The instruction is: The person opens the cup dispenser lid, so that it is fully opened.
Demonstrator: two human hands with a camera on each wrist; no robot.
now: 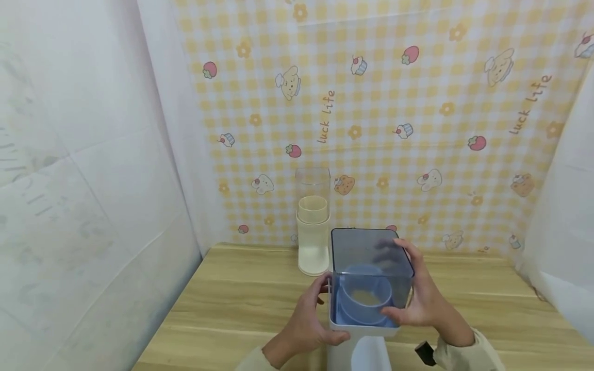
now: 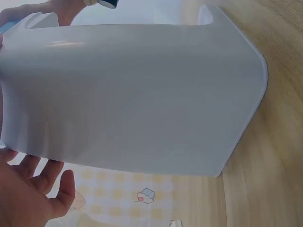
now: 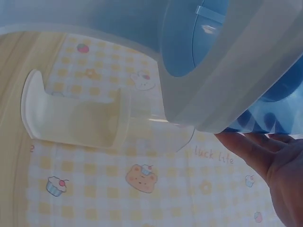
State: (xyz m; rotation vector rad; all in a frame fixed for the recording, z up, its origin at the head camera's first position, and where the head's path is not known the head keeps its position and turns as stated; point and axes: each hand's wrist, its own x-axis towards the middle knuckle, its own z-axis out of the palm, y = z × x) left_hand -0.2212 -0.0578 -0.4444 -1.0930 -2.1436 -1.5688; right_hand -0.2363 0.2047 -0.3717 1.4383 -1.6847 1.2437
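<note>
Fingers parted wide, the right hand [image 1: 424, 300] grips the smoky clear cover [image 1: 364, 251]; the left hand [image 1: 306, 317], fingers bent, grips the white dispenser [image 1: 342, 355] beneath, on the wooden surface [image 1: 241, 299]. Behind stands a cream dispenser [image 1: 313, 245].

Person's wearing pale cream; left sleeve [image 1: 257, 361] between 6 and 7 o'clock in head view, right sleeve [image 1: 469, 355] between 4 and 5. Small black block [image 1: 425, 353] on right cuff's 9 o'clock side.
</note>
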